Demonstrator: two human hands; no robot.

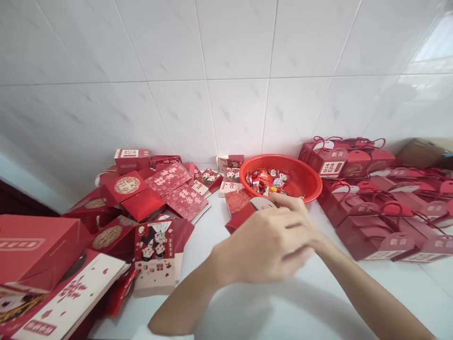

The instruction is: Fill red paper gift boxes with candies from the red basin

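My left hand [260, 243] reaches in from the lower left, its fingers bent over a small red box [244, 212] with a pale rounded flap. My right hand [295, 208] crosses behind it at the same box, partly covered by the left hand. Both hands touch the box around its top, and most of the box is hidden under them. Right behind stands a red plastic basin [306, 177] holding wrapped candies [267, 182]. The fingers of my left hand are slightly blurred.
Flat and folded red gift boxes [186, 200] pile up on the left, with a large red box [35, 250] nearest. Rows of closed red handled boxes [375, 233] stand on the right. A tiled wall [237, 113] rises behind the white surface [240, 311].
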